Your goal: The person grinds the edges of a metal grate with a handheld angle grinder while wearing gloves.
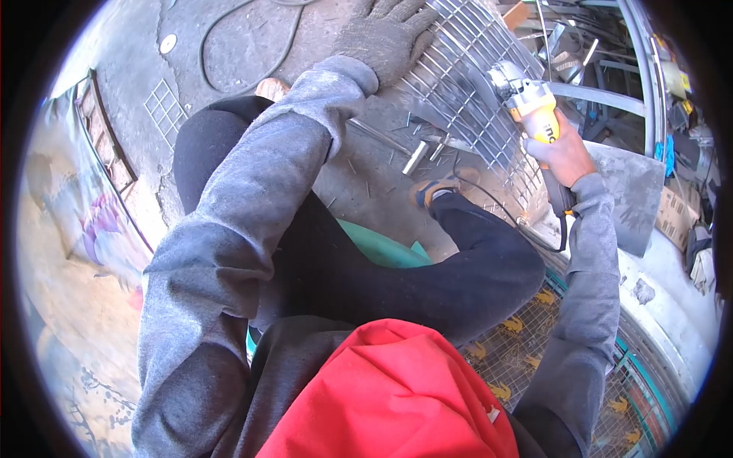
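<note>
My right hand (pixel 569 153), bare, is wrapped round the body of a yellow and grey angle grinder (pixel 540 122). The grinder's metal head points up and left, over the wire mesh panel (pixel 466 84). From its rear end a black cord (pixel 563 233) loops down and back to the left. My left hand (pixel 385 38) wears a grey work glove and lies with fingers spread at the mesh's upper left edge; part of it runs out of view at the top. Whether the disc touches the wire cannot be made out.
Short cut metal rods (pixel 414 158) lie on the concrete floor between my legs. A smaller mesh piece (pixel 164 113) and a looped cable (pixel 205 57) are at the left. Metal frames and scrap (pixel 603 99) crowd the right, beside a grey sheet (pixel 630 195) and a cardboard box (pixel 677 217).
</note>
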The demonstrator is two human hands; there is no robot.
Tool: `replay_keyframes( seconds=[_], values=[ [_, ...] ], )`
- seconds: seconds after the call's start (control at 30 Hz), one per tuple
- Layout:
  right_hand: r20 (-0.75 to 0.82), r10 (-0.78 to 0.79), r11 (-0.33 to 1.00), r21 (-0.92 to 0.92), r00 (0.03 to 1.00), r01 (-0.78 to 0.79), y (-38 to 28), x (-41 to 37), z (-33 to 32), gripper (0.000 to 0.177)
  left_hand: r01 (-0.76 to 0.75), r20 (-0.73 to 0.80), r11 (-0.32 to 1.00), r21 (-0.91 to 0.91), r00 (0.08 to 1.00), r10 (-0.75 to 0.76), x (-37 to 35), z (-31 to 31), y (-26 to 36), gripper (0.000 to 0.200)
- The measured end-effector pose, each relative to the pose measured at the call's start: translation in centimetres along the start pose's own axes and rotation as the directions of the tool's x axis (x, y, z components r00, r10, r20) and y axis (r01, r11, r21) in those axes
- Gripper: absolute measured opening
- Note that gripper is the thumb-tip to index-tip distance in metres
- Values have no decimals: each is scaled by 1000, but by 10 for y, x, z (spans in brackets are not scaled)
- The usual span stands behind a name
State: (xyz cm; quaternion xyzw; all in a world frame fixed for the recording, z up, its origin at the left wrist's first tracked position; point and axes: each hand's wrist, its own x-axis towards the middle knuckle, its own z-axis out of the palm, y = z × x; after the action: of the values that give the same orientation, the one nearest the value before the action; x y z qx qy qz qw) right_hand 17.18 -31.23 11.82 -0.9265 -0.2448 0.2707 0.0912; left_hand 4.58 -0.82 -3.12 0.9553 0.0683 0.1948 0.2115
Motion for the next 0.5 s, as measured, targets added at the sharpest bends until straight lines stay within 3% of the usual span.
replay_keyframes(
  seconds=[0.1,0.17,0.27,0.4,0.5],
  values=[
    [-61,3,999,-47,998,-5,-9,1,8,73,-12,5,1000,7,1000,12,1,-3,1,52],
    [-195,-42,965,-261,980,-11,-23,-3,17,62,-7,24,1000,-28,1000,7,1,-8,2,52],
    [-276,-48,913,-402,960,-70,-36,-14,27,60,1,-6,999,-38,1000,-1,1,1,-2,52],
    [-316,-120,894,-447,941,-36,-21,-29,31,66,-2,-4,1000,-6,1000,2,1,2,-2,52],
    [-335,-26,889,-438,942,-132,-12,-36,36,64,-6,1,1000,-16,1000,6,2,4,1,53]
  ],
)
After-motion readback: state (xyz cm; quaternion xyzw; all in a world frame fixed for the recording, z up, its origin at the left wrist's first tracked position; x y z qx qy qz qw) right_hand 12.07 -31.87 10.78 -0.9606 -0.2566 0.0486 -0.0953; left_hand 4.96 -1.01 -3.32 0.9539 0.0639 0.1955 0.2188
